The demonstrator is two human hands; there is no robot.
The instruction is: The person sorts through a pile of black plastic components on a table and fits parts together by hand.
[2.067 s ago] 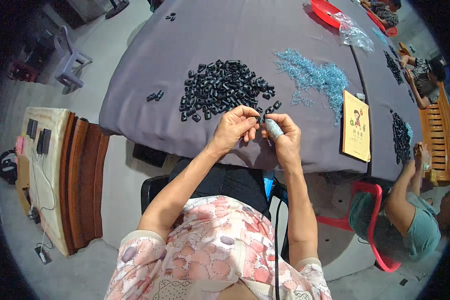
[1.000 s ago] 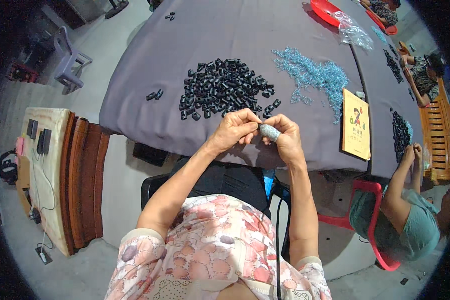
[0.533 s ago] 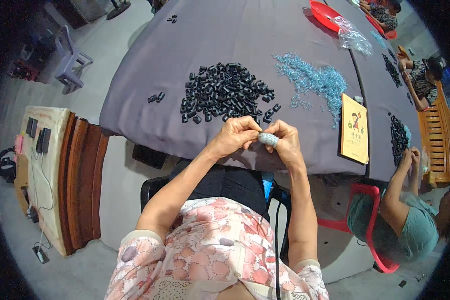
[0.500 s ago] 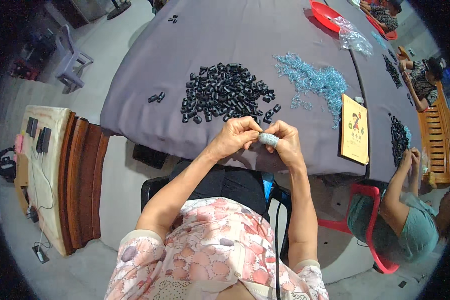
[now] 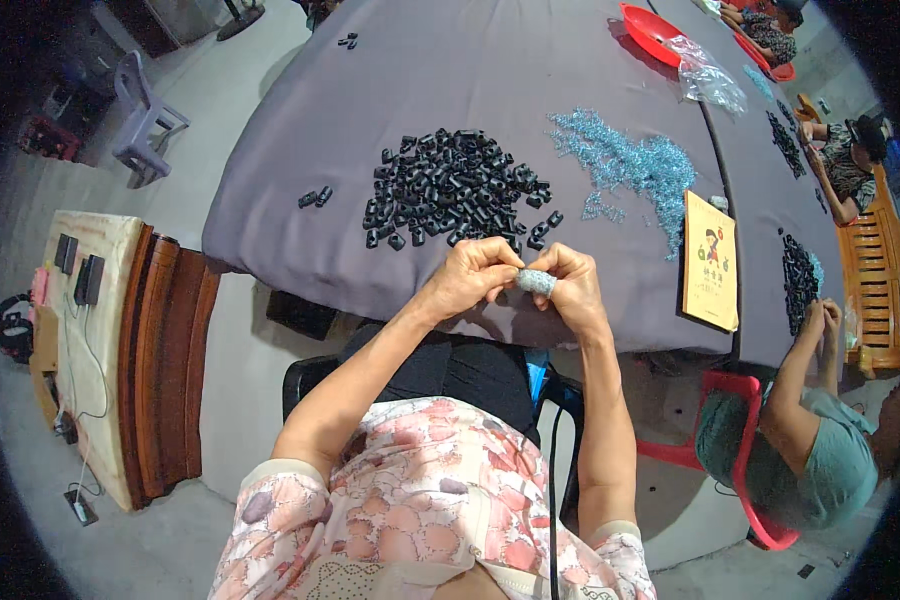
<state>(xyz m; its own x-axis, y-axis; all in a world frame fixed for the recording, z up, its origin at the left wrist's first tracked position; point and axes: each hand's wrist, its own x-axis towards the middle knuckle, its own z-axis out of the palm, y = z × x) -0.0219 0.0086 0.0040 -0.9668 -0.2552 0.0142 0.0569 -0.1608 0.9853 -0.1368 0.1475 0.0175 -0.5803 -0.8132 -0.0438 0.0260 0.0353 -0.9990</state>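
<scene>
My left hand [image 5: 470,277] and my right hand [image 5: 568,287] meet at the near edge of a grey cloth-covered table [image 5: 490,70]. Their fingertips pinch together on a small part that the fingers hide. A pale grey sleeve covers one finger of my right hand. Just beyond my hands lies a pile of several small black parts [image 5: 452,188]. To its right is a heap of thin light-blue pieces [image 5: 625,165].
A yellow booklet [image 5: 710,262] lies right of my hands. A person in a teal shirt [image 5: 800,450] sits on a red chair at the right with more black parts [image 5: 798,280]. Red trays [image 5: 655,30] sit far back. A wooden bench [image 5: 155,360] stands left.
My hands have drawn a little nearer to me along the table edge, still pressed together. The piles have not moved.
</scene>
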